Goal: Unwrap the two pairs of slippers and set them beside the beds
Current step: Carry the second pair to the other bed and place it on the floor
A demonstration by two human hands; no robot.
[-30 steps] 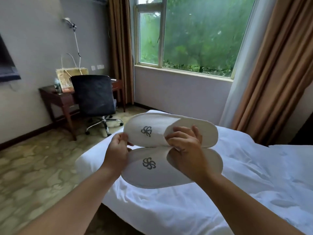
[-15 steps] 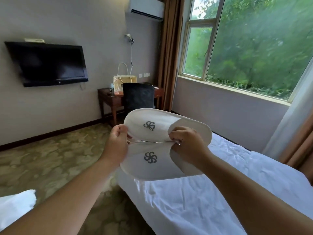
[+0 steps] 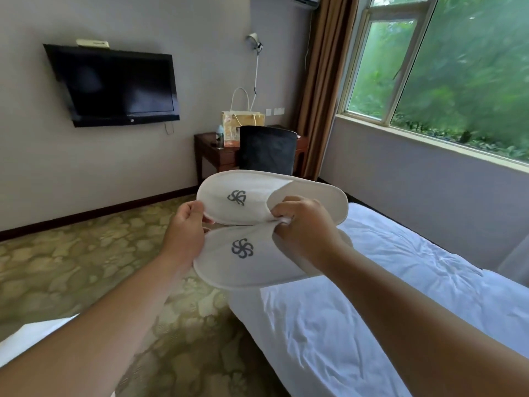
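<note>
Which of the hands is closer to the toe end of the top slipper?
Left. The left hand holds the top slipper at its toe edge; the right hand pinches farther along, at the mouth where a foot goes in.

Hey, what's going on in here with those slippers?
A person is holding a pair of white slippers up in the air with both hands. The left hand grips the toe end, and the right hand pinches where the two slippers meet, near their openings. The slippers lie side by side, logos up, above the edge of the white bed, not yet set down on the carpet.
</note>
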